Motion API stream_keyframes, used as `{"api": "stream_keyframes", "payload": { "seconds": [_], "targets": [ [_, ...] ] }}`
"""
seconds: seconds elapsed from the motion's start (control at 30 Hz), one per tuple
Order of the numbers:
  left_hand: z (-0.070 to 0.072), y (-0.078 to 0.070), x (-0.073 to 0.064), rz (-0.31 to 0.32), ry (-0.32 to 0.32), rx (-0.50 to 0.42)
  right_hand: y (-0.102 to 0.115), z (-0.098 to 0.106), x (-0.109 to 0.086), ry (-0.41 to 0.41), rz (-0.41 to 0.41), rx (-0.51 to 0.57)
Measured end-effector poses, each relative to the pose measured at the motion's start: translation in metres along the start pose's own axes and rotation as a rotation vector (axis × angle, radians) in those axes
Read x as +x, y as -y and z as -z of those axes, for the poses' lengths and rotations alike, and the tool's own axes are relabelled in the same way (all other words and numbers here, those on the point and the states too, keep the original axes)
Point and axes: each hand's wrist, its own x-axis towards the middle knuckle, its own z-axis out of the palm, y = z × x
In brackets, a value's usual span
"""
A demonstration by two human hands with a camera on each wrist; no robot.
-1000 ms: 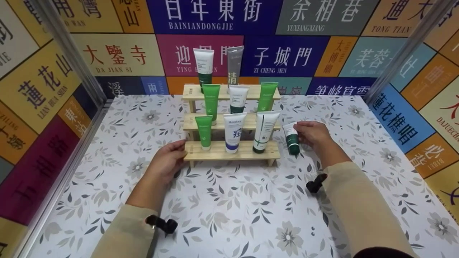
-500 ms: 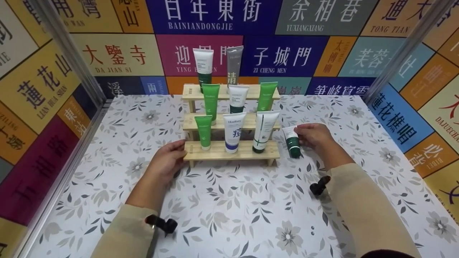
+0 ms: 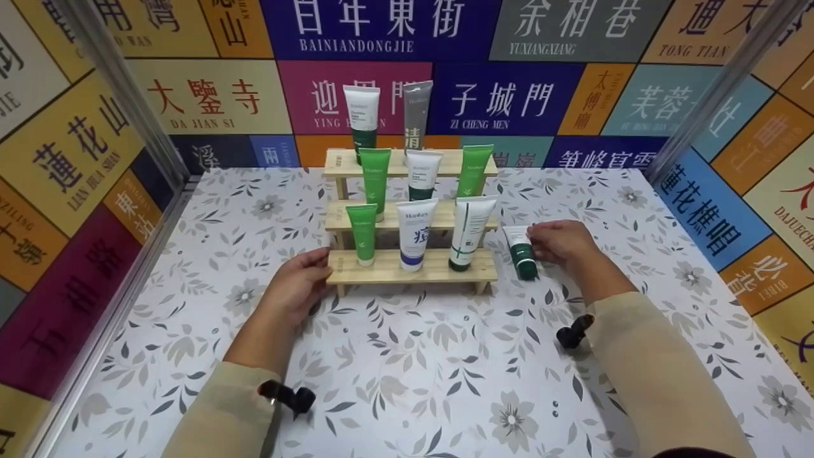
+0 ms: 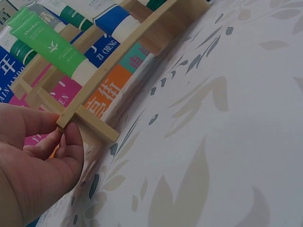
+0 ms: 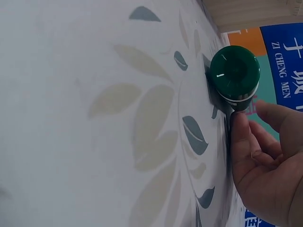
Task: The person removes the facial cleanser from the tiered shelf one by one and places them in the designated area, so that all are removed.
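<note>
A small white and dark green squeeze tube (image 3: 521, 253) lies just right of the wooden stand, cap end towards me. My right hand (image 3: 563, 243) pinches its upper, white end from the right. In the right wrist view, the tube's green cap (image 5: 235, 72) faces the camera, with my right thumb and fingers beside it. My left hand (image 3: 302, 286) grips the left end of the lowest step of the three-step display stand (image 3: 381, 276). The left wrist view shows thumb and fingers (image 4: 72, 142) pinching that step's corner. Part of the right-hand tube is hidden by my fingers.
On the lowest step stand a green tube (image 3: 363, 235), a white and blue tube (image 3: 416, 235) and a white tube with green lines (image 3: 472, 234). Several more tubes fill the steps behind, including a grey one (image 3: 416, 117). Printed panels wall in the floral tabletop (image 3: 407, 356).
My right hand and the white and green tube have come slightly towards me and right, down beside the stand. The left hand and stand have stayed in place.
</note>
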Motion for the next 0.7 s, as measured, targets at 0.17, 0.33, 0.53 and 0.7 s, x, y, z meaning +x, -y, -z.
{"api": "stream_keyframes", "payload": {
  "seconds": [0.17,0.33,0.53,0.7],
  "targets": [
    [0.0,0.001,0.001,-0.009,0.003,0.001,0.0,0.003,-0.001,0.013,0.019,0.025],
    [0.0,0.0,0.0,-0.003,0.001,-0.006,0.006,0.006,-0.006,0.024,0.044,0.054],
    [0.001,0.0,-0.001,-0.007,0.007,-0.011,0.022,0.006,-0.017,0.01,0.107,0.011],
    [0.001,-0.001,-0.001,0.006,0.001,-0.001,0.039,0.008,-0.029,0.014,0.173,0.005]
  ]
}}
